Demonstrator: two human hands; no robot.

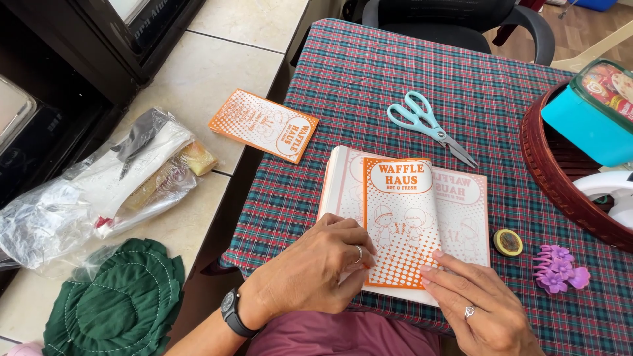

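Items on and beside your table, counted:

- One stack of flat orange-and-white printed paper bags (409,217), lying on the red-and-green plaid tablecloth (369,92) at the near edge, right in front of you. The top bag sits slightly askew over the ones beneath.
- Your left hand (316,264), one ring and one black wristwatch, lies palm down with fingers curled onto the lower left corner of the stack, pressing it flat; it grips nothing.
- Your right hand (478,303), one ring, is spread flat with fingertips on the lower right edge of the top bag; it holds nothing.
- One more orange-and-white paper bag (264,125), apart from the stack, on the beige tiled counter (217,72) to your left.
- One pair of pale blue-handled scissors (428,125), blades together, beyond the stack.
- One small roll of yellow tape (508,242), just right of the stack.
- One purple plastic hair claw (560,269), near the tape.
- One dark red woven basket (560,178) at the right edge, holding one teal lidded box (587,118).
- One clear plastic bag of wrapped items (99,191) and one green quilted cloth (112,303) on the counter.
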